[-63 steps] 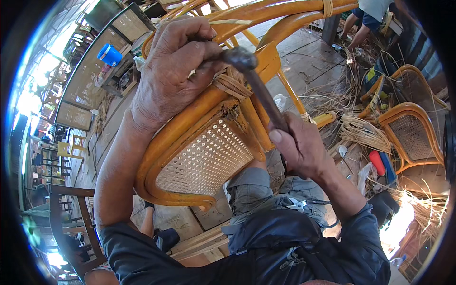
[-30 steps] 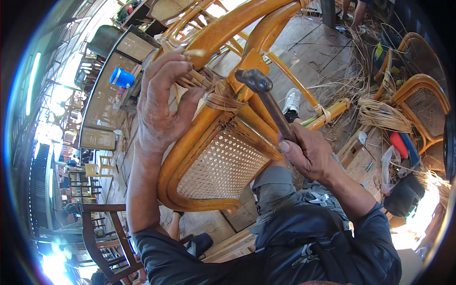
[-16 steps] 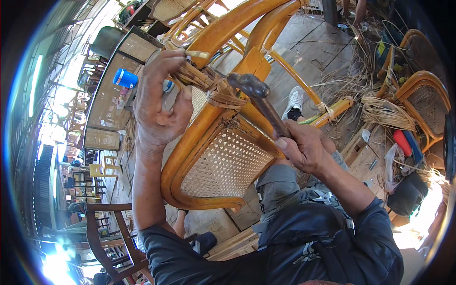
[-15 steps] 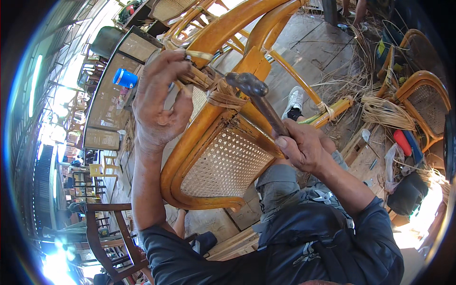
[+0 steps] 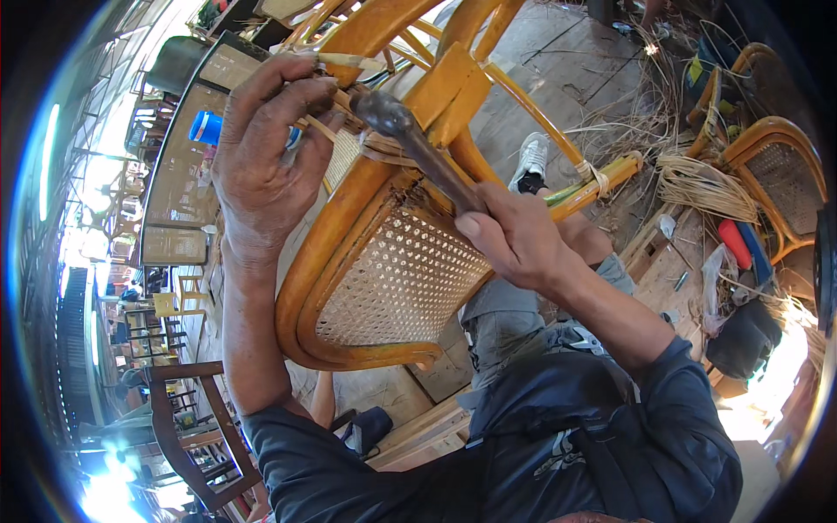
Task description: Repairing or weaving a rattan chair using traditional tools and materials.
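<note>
My right hand (image 5: 514, 240) grips the handle of a dark hammer (image 5: 425, 161). The hammer's head lies over the bound corner joint of a honey-coloured rattan chair (image 5: 301, 305), close to my left fingertips. My left hand (image 5: 275, 157) is raised at that corner, fingers bent and pinched around a pale cane strip (image 5: 349, 61). Cane binding (image 5: 384, 148) wraps the joint, partly hidden by the hammer. The chair is tilted in front of me, its woven cane panel (image 5: 392, 279) facing me. Whether the hammer head touches the joint, I cannot tell.
A coil of cane strips (image 5: 706, 187) and loose scraps lie on the floor at right, near a smaller rattan chair (image 5: 776, 166). A blue jug (image 5: 206, 128) stands at left beyond my hand. A dark wooden chair frame (image 5: 179, 427) is at lower left.
The hammer and my right hand have moved left, bringing the head closer to my left fingers. My left hand and the chair have shifted slightly left and up in the view.
</note>
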`<state>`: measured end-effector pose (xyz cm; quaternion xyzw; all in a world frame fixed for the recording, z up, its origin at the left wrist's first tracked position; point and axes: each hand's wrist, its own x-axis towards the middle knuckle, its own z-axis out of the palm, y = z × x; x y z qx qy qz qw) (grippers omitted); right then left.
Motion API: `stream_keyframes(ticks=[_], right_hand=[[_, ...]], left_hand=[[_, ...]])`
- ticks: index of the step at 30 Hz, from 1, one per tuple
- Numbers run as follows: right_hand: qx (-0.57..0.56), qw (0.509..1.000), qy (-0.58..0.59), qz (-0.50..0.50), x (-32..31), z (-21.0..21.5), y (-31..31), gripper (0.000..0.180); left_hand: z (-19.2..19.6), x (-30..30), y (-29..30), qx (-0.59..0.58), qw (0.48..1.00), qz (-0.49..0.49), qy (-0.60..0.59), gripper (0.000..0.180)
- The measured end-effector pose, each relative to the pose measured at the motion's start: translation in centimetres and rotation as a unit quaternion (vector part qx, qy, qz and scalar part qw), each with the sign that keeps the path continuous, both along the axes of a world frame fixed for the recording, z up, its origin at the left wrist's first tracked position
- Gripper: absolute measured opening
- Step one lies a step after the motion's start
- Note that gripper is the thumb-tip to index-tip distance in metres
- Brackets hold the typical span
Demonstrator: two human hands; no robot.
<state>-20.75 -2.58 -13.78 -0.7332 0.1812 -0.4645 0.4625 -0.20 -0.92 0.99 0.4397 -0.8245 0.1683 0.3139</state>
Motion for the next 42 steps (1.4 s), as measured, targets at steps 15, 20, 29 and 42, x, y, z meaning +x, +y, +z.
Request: stream_keyframes(ticks=[15, 20, 29, 42], right_hand=[[0.106, 0.994, -0.025, 0.000, -0.7, -0.1, 0.2, 0.028], [0.003, 1.000, 0.021, -0.012, -0.9, 0.5, 0.5, 0.028], [0.028, 0.999, 0.040, -0.011, -0.3, 0.4, 0.6, 0.033], [0.289, 0.942, 0.084, -0.146, -14.1, -4.8, 1.0, 0.030]], left_hand=[[0.3, -0.4, 0.5, -0.022, 0.998, 0.001, -0.052, 0.031], [0.2, -0.3, 0.2, -0.038, 0.997, -0.004, -0.064, 0.032], [0.3, -0.4, 0.3, -0.031, 0.998, -0.011, -0.054, 0.033], [0.0, 0.3, 0.8, -0.016, 1.000, -0.013, 0.002, 0.046]])
